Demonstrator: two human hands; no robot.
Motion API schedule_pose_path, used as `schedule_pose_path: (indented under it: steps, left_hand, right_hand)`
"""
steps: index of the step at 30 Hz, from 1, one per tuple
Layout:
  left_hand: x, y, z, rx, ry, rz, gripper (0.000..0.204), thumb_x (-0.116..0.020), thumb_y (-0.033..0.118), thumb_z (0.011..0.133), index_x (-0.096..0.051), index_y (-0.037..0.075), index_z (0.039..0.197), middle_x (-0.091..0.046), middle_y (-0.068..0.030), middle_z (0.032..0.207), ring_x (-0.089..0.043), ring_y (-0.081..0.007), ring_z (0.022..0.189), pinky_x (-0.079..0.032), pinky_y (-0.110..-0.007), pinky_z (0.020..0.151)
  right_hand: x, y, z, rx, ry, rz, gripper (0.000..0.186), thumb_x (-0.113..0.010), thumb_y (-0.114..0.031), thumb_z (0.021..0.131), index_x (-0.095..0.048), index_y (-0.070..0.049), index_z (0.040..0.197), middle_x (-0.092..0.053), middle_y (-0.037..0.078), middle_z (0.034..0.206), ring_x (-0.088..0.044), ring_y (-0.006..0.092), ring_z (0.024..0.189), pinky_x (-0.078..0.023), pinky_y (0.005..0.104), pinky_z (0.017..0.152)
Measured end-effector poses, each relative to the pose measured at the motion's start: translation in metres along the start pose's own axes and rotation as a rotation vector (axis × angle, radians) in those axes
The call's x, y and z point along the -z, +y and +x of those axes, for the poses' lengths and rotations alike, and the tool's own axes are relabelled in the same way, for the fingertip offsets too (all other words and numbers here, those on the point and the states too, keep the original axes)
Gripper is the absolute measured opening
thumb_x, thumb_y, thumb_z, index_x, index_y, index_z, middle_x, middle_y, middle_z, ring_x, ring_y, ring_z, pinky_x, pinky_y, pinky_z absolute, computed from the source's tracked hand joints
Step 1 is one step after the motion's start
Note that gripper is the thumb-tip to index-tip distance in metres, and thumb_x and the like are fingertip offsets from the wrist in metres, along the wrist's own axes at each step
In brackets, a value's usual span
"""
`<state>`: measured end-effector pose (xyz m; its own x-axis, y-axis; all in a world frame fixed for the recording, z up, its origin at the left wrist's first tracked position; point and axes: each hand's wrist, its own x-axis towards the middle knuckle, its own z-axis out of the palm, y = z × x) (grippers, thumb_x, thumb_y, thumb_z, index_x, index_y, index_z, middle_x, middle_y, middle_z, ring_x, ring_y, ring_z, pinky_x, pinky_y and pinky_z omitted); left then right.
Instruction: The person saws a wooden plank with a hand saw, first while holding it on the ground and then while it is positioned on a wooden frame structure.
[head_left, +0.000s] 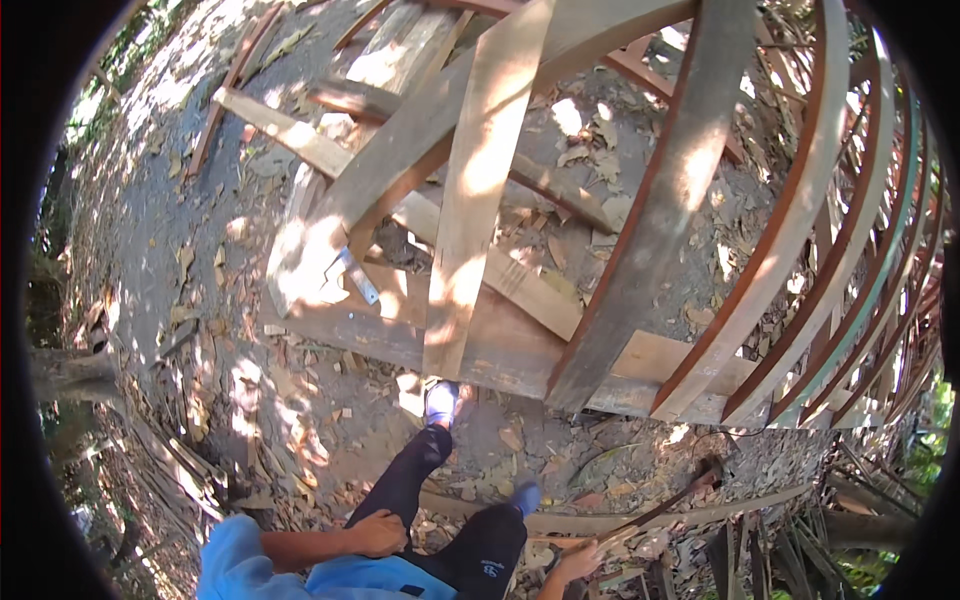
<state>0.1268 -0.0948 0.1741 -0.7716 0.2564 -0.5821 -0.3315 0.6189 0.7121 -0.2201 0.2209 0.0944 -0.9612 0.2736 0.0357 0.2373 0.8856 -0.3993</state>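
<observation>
My left hand (380,532) rests on my left thigh, on black trousers, and holds nothing. My right hand (578,562), low in the view, grips the near end of a long thin tool (660,512). Its dark head (712,468) lies on the leaf-strewn ground to my right. I stand in front of a wooden frame of flat planks (478,190) and curved ribs (790,230). My left shoe (440,400) is almost against its bottom board (500,350). A small metal bar (358,278) lies on the planks at the left.
Dry leaves and wood scraps cover the dirt ground (300,420). Loose slats and offcuts are piled at the left (180,450) and lower right (790,550). Bare dirt (150,220) lies left of the frame. Trees edge the view.
</observation>
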Motion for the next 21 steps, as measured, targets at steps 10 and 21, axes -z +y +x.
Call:
schedule_pose_path:
  steps: [10, 21]
  left_hand:
    - [-0.015, 0.111, 0.05, 0.364, -0.213, -0.227, 0.05, -0.042, 0.048, 0.109, -0.076, 0.011, 0.114, -0.075, -0.0203, 0.117, -0.07, -0.0436, 0.112, -0.051, -0.057, 0.102]
    - [-0.071, 0.319, 0.027, 0.66, -0.345, -0.433, 0.046, -0.053, 0.05, 0.106, -0.076, 0.011, 0.094, -0.074, -0.0182, 0.09, -0.071, -0.044, 0.09, -0.056, -0.051, 0.078]
  right_hand:
    - [-0.029, 0.114, 0.088, -0.906, -0.605, 0.808, 0.024, -0.057, -0.036, 0.104, -0.055, -0.014, 0.092, -0.05, 0.002, 0.07, -0.049, 0.0199, 0.06, -0.045, 0.039, 0.058]
    - [0.001, 0.236, 0.216, -0.525, -0.796, 0.498, 0.033, -0.057, -0.031, 0.105, -0.066, -0.007, 0.084, -0.062, 0.001, 0.076, -0.059, 0.0128, 0.075, -0.046, 0.033, 0.069]
